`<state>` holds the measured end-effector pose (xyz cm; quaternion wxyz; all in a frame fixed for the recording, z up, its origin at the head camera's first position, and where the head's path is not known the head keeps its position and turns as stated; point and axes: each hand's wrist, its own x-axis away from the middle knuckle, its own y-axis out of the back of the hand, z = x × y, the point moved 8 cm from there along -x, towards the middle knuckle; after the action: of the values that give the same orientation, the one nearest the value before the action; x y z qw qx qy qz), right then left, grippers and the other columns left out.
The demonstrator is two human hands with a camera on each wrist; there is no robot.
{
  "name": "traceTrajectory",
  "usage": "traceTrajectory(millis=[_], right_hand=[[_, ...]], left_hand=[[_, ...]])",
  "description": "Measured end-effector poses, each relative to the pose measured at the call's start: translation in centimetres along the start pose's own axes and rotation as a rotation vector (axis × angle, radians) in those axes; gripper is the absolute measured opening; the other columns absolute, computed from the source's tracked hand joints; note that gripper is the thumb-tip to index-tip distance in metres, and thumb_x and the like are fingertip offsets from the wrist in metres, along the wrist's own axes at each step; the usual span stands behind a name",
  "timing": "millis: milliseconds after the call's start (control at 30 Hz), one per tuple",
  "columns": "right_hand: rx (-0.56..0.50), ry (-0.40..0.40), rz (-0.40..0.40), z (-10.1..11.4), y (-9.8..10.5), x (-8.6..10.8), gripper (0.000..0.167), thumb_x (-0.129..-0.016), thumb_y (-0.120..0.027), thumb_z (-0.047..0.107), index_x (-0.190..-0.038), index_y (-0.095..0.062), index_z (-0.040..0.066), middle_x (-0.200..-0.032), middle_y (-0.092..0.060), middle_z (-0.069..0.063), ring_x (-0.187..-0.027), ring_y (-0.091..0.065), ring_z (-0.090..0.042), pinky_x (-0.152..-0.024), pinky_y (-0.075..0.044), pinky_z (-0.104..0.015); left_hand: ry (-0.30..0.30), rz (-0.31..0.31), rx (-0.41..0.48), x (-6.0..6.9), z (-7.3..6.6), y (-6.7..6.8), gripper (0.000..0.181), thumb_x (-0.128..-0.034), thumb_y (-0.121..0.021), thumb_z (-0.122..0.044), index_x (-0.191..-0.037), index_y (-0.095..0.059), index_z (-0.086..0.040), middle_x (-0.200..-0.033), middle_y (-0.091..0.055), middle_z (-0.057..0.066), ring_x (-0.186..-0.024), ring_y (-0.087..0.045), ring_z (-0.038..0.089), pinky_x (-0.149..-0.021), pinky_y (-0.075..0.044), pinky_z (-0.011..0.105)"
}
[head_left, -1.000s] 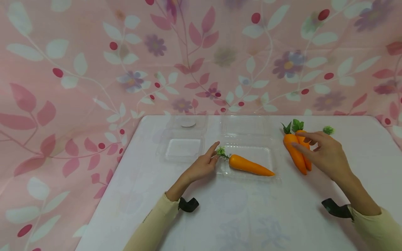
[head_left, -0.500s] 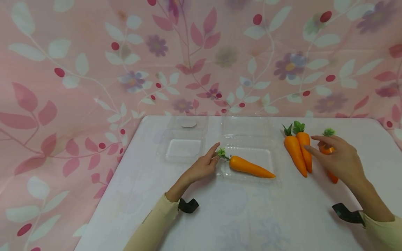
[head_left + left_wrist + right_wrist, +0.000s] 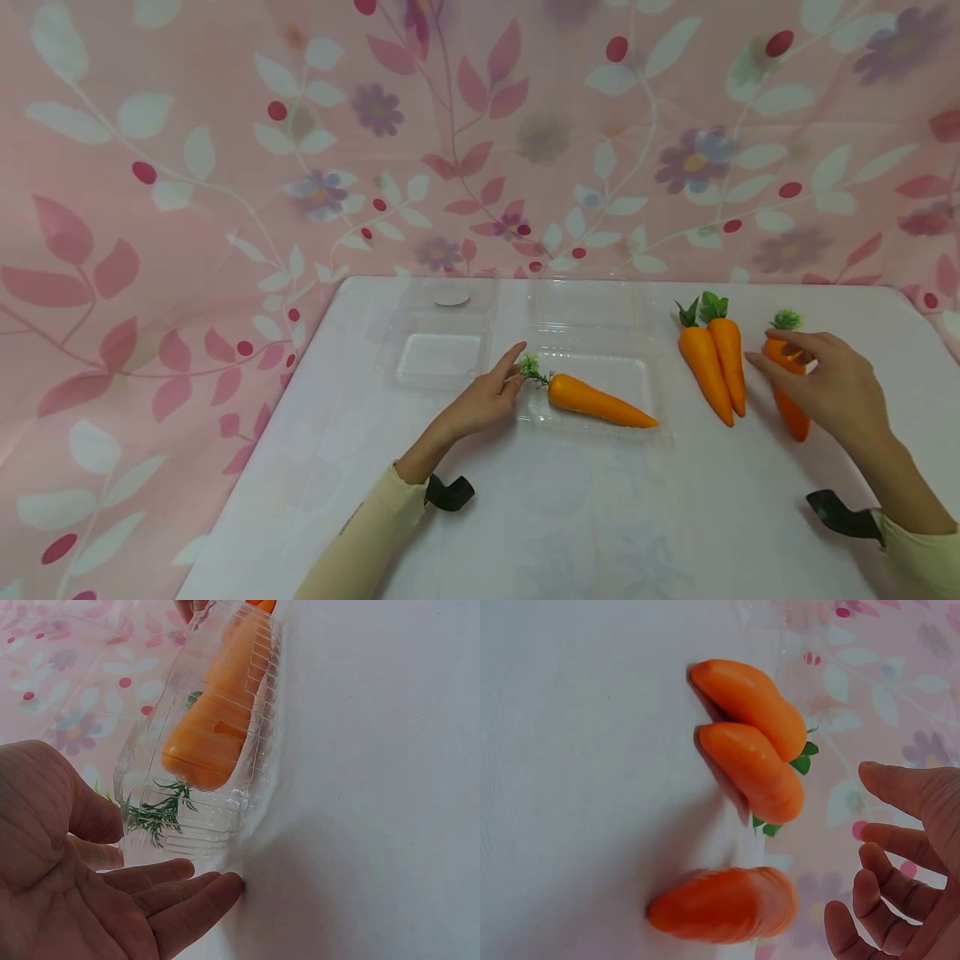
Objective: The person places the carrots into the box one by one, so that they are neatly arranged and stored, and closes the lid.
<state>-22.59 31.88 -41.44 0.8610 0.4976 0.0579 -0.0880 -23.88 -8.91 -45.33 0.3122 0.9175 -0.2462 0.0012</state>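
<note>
A large orange carrot [image 3: 596,402] with a feathery green top lies in an open clear plastic container [image 3: 637,367]. At that container's left end, my left hand [image 3: 482,402] touches the edge with extended fingers; the left wrist view shows the carrot [image 3: 206,742] through the clear wall. My right hand [image 3: 838,379] hovers above a darker orange carrot [image 3: 792,417], fingers loosely bent and holding nothing. The right wrist view shows this carrot [image 3: 724,907] apart from the fingers. Two more carrots [image 3: 703,371] lie side by side to its left.
A smaller clear container [image 3: 438,358], also open, stands left of the larger one. A white oval label [image 3: 452,297] is on its lid. The white-covered table [image 3: 570,517] ends at a pink floral cloth [image 3: 465,125] behind.
My right hand has moved right, away from the pair of carrots, to above the darker carrot, which it hid before. The left hand stays at the container's edge.
</note>
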Motion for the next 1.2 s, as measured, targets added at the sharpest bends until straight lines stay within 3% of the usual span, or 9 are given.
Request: traceTrajectory(millis=[167,567,833,1200], right_hand=[[0.033,-0.042,0.012,-1.1,-0.2,-0.2,0.061,-0.087,-0.075,0.042,-0.124,-0.061,-0.005,-0.102,-0.055,-0.027,-0.087,-0.050,-0.039,-0.047,-0.042,-0.027],[0.079,-0.113,0.051,-3.2,0.0,-0.5,0.069,-0.086,-0.074,0.046,-0.125,-0.058,-0.008,-0.101,-0.054,-0.029,-0.088,-0.048,-0.041,-0.052,-0.042,-0.033],[0.110,-0.147,0.067,-4.3,-0.1,-0.7,0.065,-0.085,-0.075,0.041,-0.122,-0.057,-0.010,-0.099,-0.054,-0.030,-0.085,-0.049,-0.042,-0.049,-0.044,-0.034],[0.132,-0.190,0.096,-5.2,-0.3,-0.6,0.068,-0.086,-0.074,0.043,-0.124,-0.055,-0.010,-0.101,-0.054,-0.033,-0.082,-0.051,-0.043,-0.048,-0.046,-0.036]], left_hand=[[0.011,0.002,-0.004,-0.1,0.2,0.0,0.058,-0.1060,-0.041,-0.020,-0.159,-0.017,-0.019,-0.146,-0.045,0.022,-0.130,-0.048,0.030,-0.091,-0.043,0.041],[-0.008,0.002,0.005,0.1,-0.3,0.1,0.058,-0.1060,-0.041,-0.017,-0.159,-0.017,-0.017,-0.148,-0.043,0.021,-0.133,-0.045,0.031,-0.102,-0.043,0.046],[-0.006,0.003,0.002,0.1,-0.2,0.1,0.058,-0.1059,-0.041,-0.018,-0.159,-0.017,-0.017,-0.146,-0.044,0.023,-0.131,-0.048,0.030,-0.090,-0.043,0.041],[-0.008,0.000,0.000,0.1,0.0,0.1,0.058,-0.1060,-0.040,-0.019,-0.159,-0.017,-0.017,-0.146,-0.044,0.022,-0.132,-0.047,0.031,-0.100,-0.043,0.044]])
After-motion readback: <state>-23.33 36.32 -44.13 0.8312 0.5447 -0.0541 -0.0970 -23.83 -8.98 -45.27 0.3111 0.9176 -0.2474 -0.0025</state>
